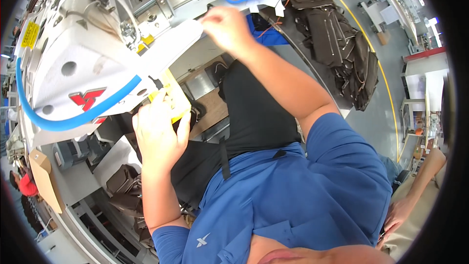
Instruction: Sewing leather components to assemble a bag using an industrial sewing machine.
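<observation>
A large white sewing machine (pixel 102 58) with a blue tube (pixel 73 121) along its edge fills the upper left. My left hand (pixel 159 129) is beside the machine's near end, its fingers and thumb closed on a bright yellow piece (pixel 177 99). Whether that piece is loose or part of the machine, I cannot tell. Farther off and to the right, my right hand (pixel 227 27) has its fingertips pinched together at the end of a glaring white strip (pixel 171 44). What lies between those fingertips is hidden.
Dark brown zippered garments (pixel 327 34) are heaped on the right. More brown pieces (pixel 122 181) lie at lower left, near a cardboard sheet (pixel 46 178). Another person's hand (pixel 398 215) shows at lower right. A yellow line (pixel 386 83) crosses the grey floor.
</observation>
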The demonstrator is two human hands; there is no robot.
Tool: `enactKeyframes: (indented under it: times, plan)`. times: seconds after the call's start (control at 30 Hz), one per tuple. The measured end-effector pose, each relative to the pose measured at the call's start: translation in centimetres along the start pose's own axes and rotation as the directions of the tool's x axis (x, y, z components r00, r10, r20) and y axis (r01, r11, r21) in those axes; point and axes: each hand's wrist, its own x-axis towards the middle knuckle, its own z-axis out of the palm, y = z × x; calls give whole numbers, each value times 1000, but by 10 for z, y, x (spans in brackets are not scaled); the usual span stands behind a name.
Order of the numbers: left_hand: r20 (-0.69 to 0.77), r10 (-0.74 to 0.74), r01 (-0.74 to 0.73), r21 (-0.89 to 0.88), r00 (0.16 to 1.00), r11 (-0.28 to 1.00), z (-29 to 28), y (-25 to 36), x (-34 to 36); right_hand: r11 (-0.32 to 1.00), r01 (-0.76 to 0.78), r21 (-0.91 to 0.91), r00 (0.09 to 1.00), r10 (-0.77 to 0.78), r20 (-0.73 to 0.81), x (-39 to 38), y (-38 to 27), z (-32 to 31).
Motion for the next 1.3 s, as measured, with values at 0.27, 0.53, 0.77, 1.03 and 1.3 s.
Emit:
enactKeyframes:
  times: [0.27, 0.53, 0.77, 1.03, 1.3]
  plan:
    - [-12, 19, -18, 37, 1000, 999, 5, 0, -3, 493, 67, -867, 998, -32, 59, 112, 125, -61]
    - [11, -1, 1, 22, 1000, 1000, 4, -1, -2, 395, 36, -918, 997, 45, 58, 153, 151, -47]
    - [-2, 24, -24, 61, 1000, 998, 8, -1, -2, 427, 32, -904, 996, 58, 62, 178, 191, -43]
    - [16, 33, -34, 91, 999, 995, 8, -1, 0, 433, 93, -897, 992, 36, 120, 181, 187, -46]
    - [46, 43, -47, 100, 998, 994, 7, 1, 1, 426, 150, -892, 988, -34, 150, 163, 168, -54]
